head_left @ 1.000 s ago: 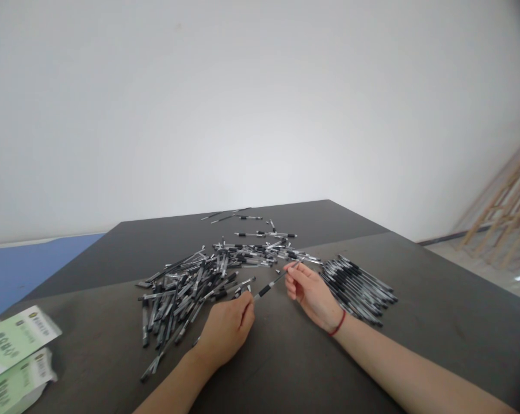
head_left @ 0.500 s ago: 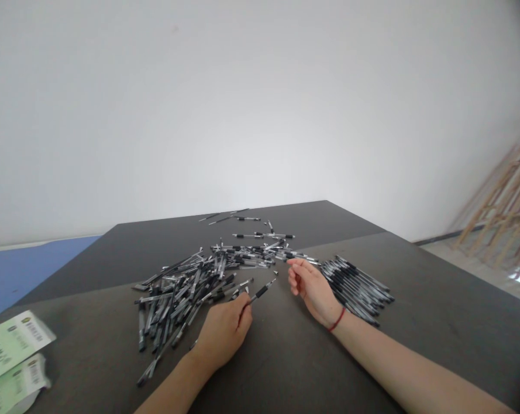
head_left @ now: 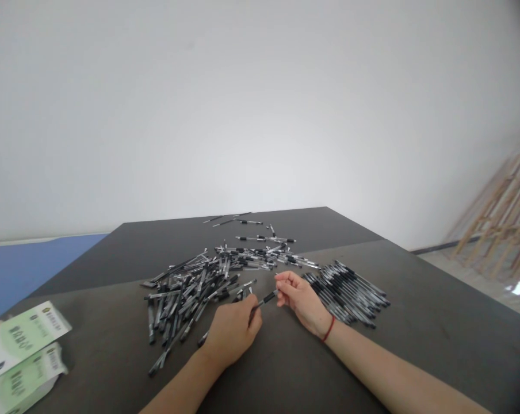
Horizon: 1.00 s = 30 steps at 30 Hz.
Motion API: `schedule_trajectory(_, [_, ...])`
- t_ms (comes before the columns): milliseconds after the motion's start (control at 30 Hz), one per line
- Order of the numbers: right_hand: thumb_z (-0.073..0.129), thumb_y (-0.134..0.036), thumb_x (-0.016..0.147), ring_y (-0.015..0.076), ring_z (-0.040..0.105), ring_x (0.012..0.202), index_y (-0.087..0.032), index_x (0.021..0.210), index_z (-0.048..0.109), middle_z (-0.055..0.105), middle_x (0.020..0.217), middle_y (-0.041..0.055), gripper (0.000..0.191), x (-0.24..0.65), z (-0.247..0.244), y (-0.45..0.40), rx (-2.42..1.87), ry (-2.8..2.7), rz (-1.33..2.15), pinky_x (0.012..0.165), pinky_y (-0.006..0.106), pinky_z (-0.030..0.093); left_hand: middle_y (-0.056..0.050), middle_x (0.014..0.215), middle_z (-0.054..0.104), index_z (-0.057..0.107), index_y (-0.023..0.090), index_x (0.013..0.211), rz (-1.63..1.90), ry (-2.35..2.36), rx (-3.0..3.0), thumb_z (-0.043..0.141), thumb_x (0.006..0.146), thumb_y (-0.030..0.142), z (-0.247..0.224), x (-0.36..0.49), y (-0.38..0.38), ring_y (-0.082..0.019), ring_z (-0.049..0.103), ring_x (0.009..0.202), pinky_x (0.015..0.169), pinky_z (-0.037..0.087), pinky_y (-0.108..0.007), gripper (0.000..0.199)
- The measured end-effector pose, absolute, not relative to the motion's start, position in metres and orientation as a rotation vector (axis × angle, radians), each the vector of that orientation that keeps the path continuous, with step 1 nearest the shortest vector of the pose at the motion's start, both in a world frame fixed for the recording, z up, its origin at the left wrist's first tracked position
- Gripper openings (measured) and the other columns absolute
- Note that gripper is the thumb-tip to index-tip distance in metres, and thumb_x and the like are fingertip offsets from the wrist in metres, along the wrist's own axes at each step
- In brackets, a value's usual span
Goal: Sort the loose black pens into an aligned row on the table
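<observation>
A clear pen with a black grip (head_left: 268, 297) is held by my left hand (head_left: 234, 325), its front end pointing up and right. The fingertips of my right hand (head_left: 295, 296) are pinched together at the pen's tip; a tiny piece shows above them, too small to name. A jumbled pile of similar pens (head_left: 186, 299) lies on the dark table (head_left: 286, 368) to the left and behind my hands. Right of my right hand, more pens (head_left: 350, 293) lie side by side in a slanted row.
Several thin refills and pens (head_left: 249, 222) are scattered near the table's far edge. Green and white packets (head_left: 27, 339) lie at the left front. A wooden rack (head_left: 501, 213) stands on the floor at the right, beyond the table.
My right hand has moved left and down to the pen's tip, its fingertips now closed there. My left hand still holds the pen. The view has shifted slightly.
</observation>
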State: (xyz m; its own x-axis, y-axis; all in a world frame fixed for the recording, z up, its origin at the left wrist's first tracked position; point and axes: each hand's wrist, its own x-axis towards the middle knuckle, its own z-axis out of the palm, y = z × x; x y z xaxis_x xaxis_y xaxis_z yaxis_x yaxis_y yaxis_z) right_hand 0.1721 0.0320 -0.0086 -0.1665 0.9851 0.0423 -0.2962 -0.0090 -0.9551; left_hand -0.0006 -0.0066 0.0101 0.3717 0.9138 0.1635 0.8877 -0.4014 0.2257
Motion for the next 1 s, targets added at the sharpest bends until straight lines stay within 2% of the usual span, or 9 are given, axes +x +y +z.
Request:
schedule_trajectory(267, [0.072,-0.034,0.067,0.0075,0.052,0.056,-0.018,0.092,0.056,0.054,0.070,-0.0039,0.033,0.163,-0.016,0.025,-0.850,-1.175,1.525,0.054,0.022,0.049,-0.002,0.078,0.067,0.048,0.022,0.091,0.402,1.648,2.510,0.031,0.092,0.024,0.005,0.007,-0.013,-0.019,0.064,0.070,0.058,0.035,-0.026,0.017])
schedule_trajectory(400, [0.058,-0.039,0.079,0.0085,0.052,0.059,-0.018,0.095,0.056,0.056,0.080,0.0002,0.026,0.170,-0.019,0.035,-0.924,-1.244,1.386,0.048,0.020,0.046,-0.003,0.081,0.068,0.048,0.022,0.094,0.393,1.678,2.476,0.029,0.094,0.029,0.005,0.006,-0.010,-0.020,0.065,0.074,0.060,0.038,-0.026,0.020])
schedule_trajectory(533, [0.041,-0.027,0.086,0.0077,0.048,0.049,-0.018,0.093,0.054,0.054,0.070,-0.0022,0.017,0.174,-0.021,0.054,-1.225,-1.637,1.074,0.044,0.019,0.041,-0.003,0.079,0.068,0.051,0.022,0.090,0.385,1.690,2.459,0.030,0.094,0.031,0.006,0.005,-0.008,-0.020,0.065,0.073,0.061,0.038,-0.026,0.023])
schedule_trajectory(600, [0.043,-0.022,0.083,0.0081,0.047,0.047,-0.018,0.088,0.055,0.053,0.063,-0.0037,0.013,0.171,-0.021,0.062,-1.297,-1.810,0.979,0.044,0.019,0.039,-0.003,0.078,0.068,0.052,0.022,0.088,0.396,1.696,2.450,0.031,0.094,0.030,0.007,0.003,-0.007,-0.019,0.065,0.073,0.060,0.037,-0.026,0.024])
schedule_trajectory(700, [0.055,-0.019,0.077,0.0097,0.049,0.055,-0.018,0.081,0.058,0.055,0.062,-0.0037,0.005,0.162,-0.017,0.067,-1.288,-1.953,0.863,0.053,0.021,0.039,-0.003,0.080,0.068,0.054,0.022,0.090,0.426,1.702,2.438,0.031,0.093,0.028,0.009,0.000,-0.006,-0.018,0.065,0.073,0.060,0.037,-0.025,0.024])
schedule_trajectory(800, [0.064,-0.020,0.072,0.0119,0.049,0.063,-0.019,0.081,0.060,0.057,0.068,-0.0023,0.010,0.152,-0.013,0.067,-1.292,-2.075,0.706,0.061,0.024,0.035,-0.002,0.087,0.069,0.054,0.024,0.102,0.488,1.673,2.425,0.032,0.093,0.027,0.010,-0.001,-0.006,-0.018,0.065,0.079,0.066,0.039,-0.025,0.023])
schedule_trajectory(1000, [0.062,-0.020,0.074,0.0133,0.046,0.069,-0.019,0.081,0.058,0.054,0.076,-0.0005,0.008,0.138,-0.015,0.068,-1.327,-2.188,0.511,0.063,0.024,0.031,-0.002,0.089,0.069,0.053,0.024,0.108,0.539,1.626,2.403,0.034,0.092,0.026,0.010,-0.001,-0.007,-0.018,0.066,0.083,0.069,0.040,-0.025,0.025])
